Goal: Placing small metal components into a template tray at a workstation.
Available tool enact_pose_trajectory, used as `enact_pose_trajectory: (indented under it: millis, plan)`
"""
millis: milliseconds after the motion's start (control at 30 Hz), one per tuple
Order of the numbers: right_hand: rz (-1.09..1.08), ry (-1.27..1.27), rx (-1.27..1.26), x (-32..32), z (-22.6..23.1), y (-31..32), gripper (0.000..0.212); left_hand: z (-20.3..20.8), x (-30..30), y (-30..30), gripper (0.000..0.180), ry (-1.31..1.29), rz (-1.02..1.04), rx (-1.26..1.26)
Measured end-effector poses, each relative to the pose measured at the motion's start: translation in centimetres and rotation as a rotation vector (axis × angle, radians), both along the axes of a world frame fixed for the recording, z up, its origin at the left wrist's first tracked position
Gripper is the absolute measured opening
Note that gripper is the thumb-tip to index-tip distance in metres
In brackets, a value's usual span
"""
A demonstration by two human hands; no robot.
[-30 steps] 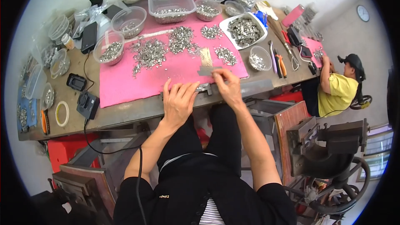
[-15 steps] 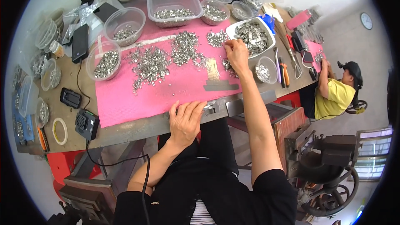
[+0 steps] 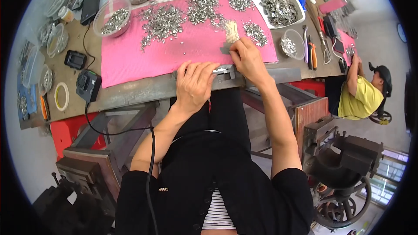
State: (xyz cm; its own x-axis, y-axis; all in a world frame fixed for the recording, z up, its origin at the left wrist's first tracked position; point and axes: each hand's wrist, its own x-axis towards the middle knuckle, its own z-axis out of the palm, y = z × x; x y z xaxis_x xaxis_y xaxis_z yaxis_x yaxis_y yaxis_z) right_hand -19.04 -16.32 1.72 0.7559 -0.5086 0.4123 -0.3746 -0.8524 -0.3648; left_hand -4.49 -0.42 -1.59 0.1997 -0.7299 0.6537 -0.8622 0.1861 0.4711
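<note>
My left hand (image 3: pixel 194 80) rests over the table's front edge, its fingers slightly apart and loosely bent. Its fingertips lie against a small metal fixture (image 3: pixel 224 73) with a shiny piece on it. Just right of the fixture, my right hand (image 3: pixel 249 61) has thumb and forefinger closed in a pinch; whatever is between them is too small to make out. A grey strip (image 3: pixel 225 48) lies partly under those fingers. Beyond it sits a patch of thin pale-gold pieces (image 3: pixel 231 30) on the pink mat (image 3: pixel 130 67). Beside that patch is a small pile of silver metal parts (image 3: pixel 255 33).
Larger metal-part piles (image 3: pixel 163 21) spread over the mat. A white tray (image 3: pixel 300 11) and clear tubs (image 3: pixel 303 48) ring it. Pliers (image 3: pixel 312 56) lie at right. A black cable (image 3: pixel 152 156) crosses my left arm. A co-worker in a yellow shirt (image 3: pixel 363 95) sits at right.
My right hand has come back from the small piles by the white tray to the fixture beside my left hand. The left hand stays at the edge. The whole view has shifted.
</note>
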Motion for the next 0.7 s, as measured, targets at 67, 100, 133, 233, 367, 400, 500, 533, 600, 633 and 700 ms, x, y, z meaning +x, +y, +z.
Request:
enact_pose_trajectory:
  millis: [67, 100, 133, 233, 367, 400, 500, 533, 600, 633, 700]
  plan:
    - [0.030, 0.000, 0.061, -0.4, 0.2, 0.2, 0.009, 0.2, 0.0, 0.2, 0.032, 0.017, -0.005, -0.003]
    - [0.050, 0.003, 0.120, -0.5, 0.3, 0.3, 0.010, 0.2, -0.1, 0.3, 0.032, 0.014, 0.008, -0.003]
    - [0.062, 0.001, 0.119, -0.5, 0.2, 0.3, 0.010, 0.2, -0.2, 0.4, 0.031, 0.012, 0.011, -0.005]
    - [0.058, -0.060, 0.030, -0.3, -0.4, 0.4, 0.009, 0.2, -0.2, 0.4, 0.031, -0.002, 0.015, -0.012]
    - [0.019, 0.014, -0.055, -0.8, -0.4, 0.6, 0.011, 0.2, -0.3, 0.4, 0.034, -0.014, 0.004, -0.028]
    - [-0.009, 0.073, -0.060, -0.9, -0.2, 0.6, 0.011, 0.1, -0.3, 0.4, 0.034, -0.016, 0.005, -0.029]
    - [-0.071, -0.118, 0.345, -1.2, 1.2, 2.2, 0.011, 0.0, -0.2, 0.4, 0.034, -0.044, -0.001, -0.013]
    - [-0.067, -0.115, 0.348, -1.3, 1.5, 2.9, 0.011, 0.1, -0.2, 0.4, 0.035, -0.042, 0.004, -0.014]
    - [0.018, -0.194, 0.441, -1.4, 1.7, 4.3, 0.011, 0.1, -0.2, 0.4, 0.035, -0.042, 0.009, -0.010]
    - [0.044, -0.288, 0.392, -1.0, 1.3, 5.0, 0.011, 0.1, -0.2, 0.5, 0.035, -0.032, 0.020, -0.007]
    - [0.048, -0.300, 0.345, -1.1, 0.3, 5.3, 0.012, 0.1, -0.3, 0.3, 0.034, -0.019, 0.028, -0.005]
